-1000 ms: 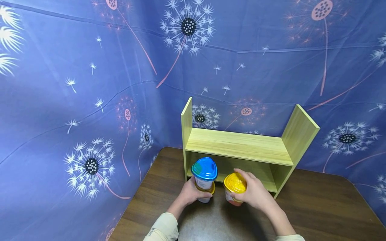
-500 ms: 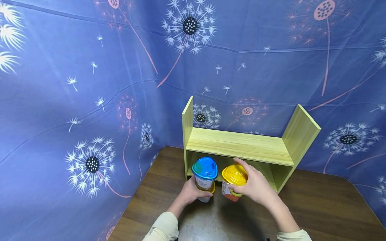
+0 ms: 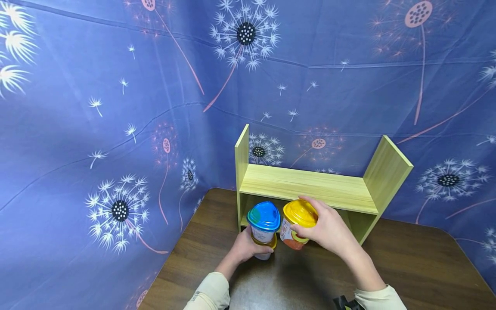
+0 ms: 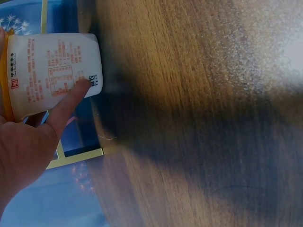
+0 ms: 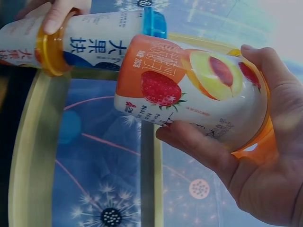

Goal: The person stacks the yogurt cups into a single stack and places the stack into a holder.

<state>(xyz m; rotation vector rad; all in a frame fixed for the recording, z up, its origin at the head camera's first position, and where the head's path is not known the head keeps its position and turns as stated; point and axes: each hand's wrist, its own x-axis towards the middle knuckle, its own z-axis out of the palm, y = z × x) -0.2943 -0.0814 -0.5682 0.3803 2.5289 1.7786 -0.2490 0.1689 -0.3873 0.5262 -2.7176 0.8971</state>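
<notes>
Two yogurt cups are stacked upright over the brown table in the head view, a blue-lidded cup (image 3: pixel 264 216) above a yellow-lidded lower cup (image 4: pixel 52 66). My left hand (image 3: pixel 246 248) grips the lower cup near its lid, thumb across the front. To the right, my right hand (image 3: pixel 329 227) holds a third yogurt cup (image 3: pixel 299 214) round its upper part, off the table and slightly tilted. Peach and strawberry pictures mark this cup (image 5: pixel 189 90) in the right wrist view. Its yellow lid lies close beside the blue lid. Whether the stack's base touches the table, I cannot tell.
A pale wooden shelf unit (image 3: pixel 306 185) stands just behind the cups, with two upright side panels and an open lower compartment. Blue dandelion-print cloth (image 3: pixel 155 86) hangs behind and to the left. The brown table (image 3: pixel 418 254) extends to both sides.
My right hand has raised its cup and brought it left, nearer the stack, tilting it somewhat. My left hand and the two stacked cups have stayed in place.
</notes>
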